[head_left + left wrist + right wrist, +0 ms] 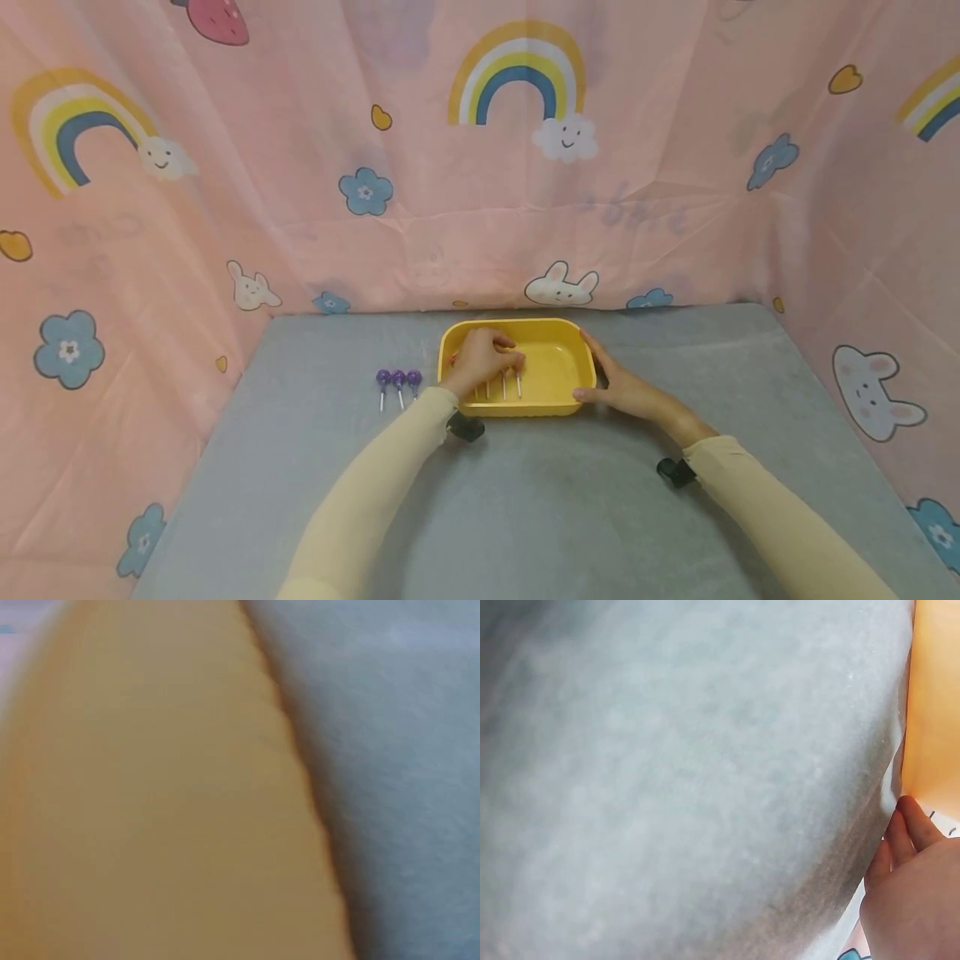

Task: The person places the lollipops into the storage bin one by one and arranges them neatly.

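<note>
A yellow plastic box (558,367) lies on the table with its open side up. My left hand (480,357) reaches over its front left part, thumb and fingertips pinching a lollipop (519,387) whose head they hide. More white lollipop sticks (504,388) line up beside it inside the box; their heads are mostly hidden under the hand. My right hand (618,385) grips the box's right end, thumb at the front corner and fingers along the far side. In the left wrist view, the box's outer wall (172,780) fills much of the picture.
Three purple lollipops (399,379) lie in a row left of the box, sticks toward me. Grey cloth (570,500) covers the table. A pink printed curtain (450,233) hangs behind and at both sides. Dark wrist devices (467,427) sit under both wrists.
</note>
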`<state>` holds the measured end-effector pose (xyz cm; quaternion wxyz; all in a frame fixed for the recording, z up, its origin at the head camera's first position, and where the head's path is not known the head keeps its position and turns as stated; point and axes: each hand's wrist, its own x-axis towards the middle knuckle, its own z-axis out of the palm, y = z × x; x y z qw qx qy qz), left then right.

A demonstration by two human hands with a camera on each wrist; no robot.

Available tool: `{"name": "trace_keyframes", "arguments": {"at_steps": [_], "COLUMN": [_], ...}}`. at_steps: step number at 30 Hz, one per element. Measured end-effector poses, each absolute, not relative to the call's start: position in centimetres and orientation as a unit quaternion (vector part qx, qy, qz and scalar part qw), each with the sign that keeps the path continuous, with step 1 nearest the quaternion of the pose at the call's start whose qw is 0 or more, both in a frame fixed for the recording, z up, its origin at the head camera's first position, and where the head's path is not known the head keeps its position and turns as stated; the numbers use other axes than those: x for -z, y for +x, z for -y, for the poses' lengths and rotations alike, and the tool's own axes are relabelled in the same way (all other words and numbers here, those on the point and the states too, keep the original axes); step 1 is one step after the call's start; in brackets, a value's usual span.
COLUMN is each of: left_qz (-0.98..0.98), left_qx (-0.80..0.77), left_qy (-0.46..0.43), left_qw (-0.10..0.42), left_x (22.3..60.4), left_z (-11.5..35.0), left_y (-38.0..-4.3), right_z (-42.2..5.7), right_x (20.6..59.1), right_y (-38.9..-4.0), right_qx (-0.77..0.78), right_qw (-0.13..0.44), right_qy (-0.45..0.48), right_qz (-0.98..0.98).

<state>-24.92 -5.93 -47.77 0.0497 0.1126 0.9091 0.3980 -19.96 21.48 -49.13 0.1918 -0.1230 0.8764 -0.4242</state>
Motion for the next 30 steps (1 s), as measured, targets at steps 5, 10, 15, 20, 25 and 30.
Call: {"name": "trace_keyframes", "arguments": {"at_steps": [5,10,15,20,25,30], "left_qz": [-0.899,-0.889,-0.871,-0.865,-0.867,-0.869], "left_qx": [-0.423,-0.440,-0.475,-0.489,-0.489,-0.489], "left_qy": [0.108,0.127,0.122,0.110,0.087,0.063], "left_qw": [0.039,-0.002,-0.020,-0.035,-0.040,-0.042], "left_x": [46.0,44.0,42.6,42.3,42.6,43.1], "left_z": [6.6,8.6,11.2,13.9,16.4,18.8], "left_y": [-24.7,-24.5,-24.1,-23.6,-23.1,-22.6], "right_z": [-21.5,-21.5,-21.6,-21.6,-21.6,-21.6], "right_x": [49.3,49.3,49.4,49.4,49.5,49.5], "right_y": [-19.9,-19.8,-19.9,-20.0,-20.0,-20.0], "right_qx": [0.431,0.440,0.438,0.440,0.433,0.432], "right_qw": [0.191,0.188,0.188,0.189,0.189,0.193], "right_qy": [-0.123,-0.130,-0.130,-0.130,-0.127,-0.120], "right_qz": [-0.873,-0.868,-0.869,-0.868,-0.872,-0.872]}}
